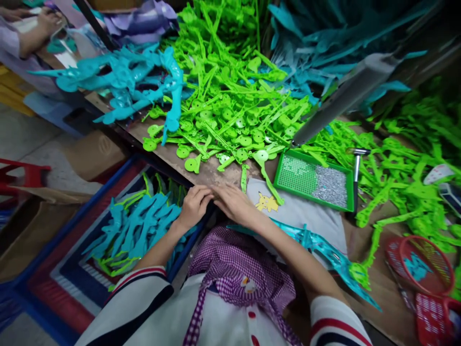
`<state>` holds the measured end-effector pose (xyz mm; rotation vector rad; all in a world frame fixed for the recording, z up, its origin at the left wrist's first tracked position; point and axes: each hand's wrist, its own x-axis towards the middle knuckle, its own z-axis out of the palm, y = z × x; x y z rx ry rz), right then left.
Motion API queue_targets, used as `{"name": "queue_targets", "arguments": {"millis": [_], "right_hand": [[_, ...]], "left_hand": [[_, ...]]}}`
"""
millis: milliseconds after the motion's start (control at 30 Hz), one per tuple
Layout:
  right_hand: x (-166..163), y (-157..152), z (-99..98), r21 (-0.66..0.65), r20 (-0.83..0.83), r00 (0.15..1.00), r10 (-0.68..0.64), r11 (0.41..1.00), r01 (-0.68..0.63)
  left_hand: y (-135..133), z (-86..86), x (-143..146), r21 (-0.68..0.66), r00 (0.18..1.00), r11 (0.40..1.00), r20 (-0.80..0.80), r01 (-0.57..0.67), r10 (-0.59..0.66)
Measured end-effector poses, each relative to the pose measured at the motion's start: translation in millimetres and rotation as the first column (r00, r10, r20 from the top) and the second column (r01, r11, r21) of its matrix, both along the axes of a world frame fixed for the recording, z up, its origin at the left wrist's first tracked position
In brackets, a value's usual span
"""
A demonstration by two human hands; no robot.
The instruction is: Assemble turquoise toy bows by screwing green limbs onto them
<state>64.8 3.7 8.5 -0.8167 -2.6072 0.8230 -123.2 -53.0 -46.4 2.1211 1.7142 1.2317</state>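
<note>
My left hand (196,205) is closed at the front edge of the table, fingers curled, and whatever it may grip is hidden. Close against it, my right hand (233,203) has its fingers bent together and pointing left; nothing shows in them. Under my right forearm a translucent teal plastic part (324,247) lies on a grey cloth (331,226) with a yellow cartoon print. Just beyond my right hand is a green plastic arm-like piece (266,173) with a round end. Its tail rests on the cloth.
A heap of green plastic pieces (230,105) covers the table, with teal parts (137,81) at its left. A green basket (313,180) holds small metal pieces beside a hammer (356,178). A blue-rimmed crate (75,206) of assembled parts stands lower left. Another person's hand (50,21) shows upper left.
</note>
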Motion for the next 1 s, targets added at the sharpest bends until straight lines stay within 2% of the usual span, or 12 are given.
{"name": "queue_targets", "arguments": {"millis": [100, 200, 300, 400, 500, 567, 700, 800, 900, 1000], "right_hand": [[12.8, 0.4, 16.4, -0.224, -0.09, 0.982, -0.164, 0.964, 0.14], [25.6, 13.6, 28.6, -0.341, -0.114, 0.959, -0.258, 0.917, 0.207], [37.6, 36.5, 33.9, -0.325, -0.078, 0.947, -0.312, 0.906, 0.272], [51.2, 60.2, 30.8, -0.286, 0.003, 0.898, -0.439, 0.86, 0.422], [63.4, 76.4, 15.6, -0.268, 0.135, 0.818, -0.56, 0.774, 0.574], [67.2, 80.4, 2.3, -0.266, 0.187, 0.793, -0.58, 0.748, 0.609], [61.7, 78.7, -14.5, -0.319, 0.184, 0.835, -0.519, 0.772, 0.55], [54.1, 77.6, -17.4, -0.275, 0.244, 0.837, -0.489, 0.793, 0.543], [50.8, 78.7, -19.3, -0.217, 0.309, 0.782, -0.542, 0.76, 0.613], [50.1, 80.7, -21.6, -0.239, 0.32, 0.762, -0.563, 0.73, 0.64]], "left_hand": [[0.1, 22.0, 18.9, 0.019, 0.996, 1.0, 0.092, 0.003, -0.005], [12.0, 29.4, 39.9, -0.006, 0.982, 0.999, 0.183, 0.04, -0.038], [36.7, 25.9, 56.8, -0.056, 0.965, 0.995, 0.254, 0.082, -0.065], [63.3, 17.5, 65.0, -0.092, 0.929, 0.987, 0.359, 0.131, -0.09], [78.9, 3.9, 67.1, -0.176, 0.881, 0.979, 0.473, 0.101, -0.006], [81.1, -6.6, 67.9, -0.252, 0.865, 0.963, 0.499, 0.092, 0.048], [76.9, -19.2, 71.3, -0.321, 0.893, 0.943, 0.445, 0.089, 0.068], [75.1, -18.4, 73.6, -0.335, 0.931, 0.94, 0.359, 0.067, 0.062], [74.9, -15.0, 74.8, -0.345, 0.955, 0.935, 0.296, 0.08, 0.028], [74.7, -14.1, 75.0, -0.366, 0.959, 0.923, 0.282, 0.122, -0.014]]}}
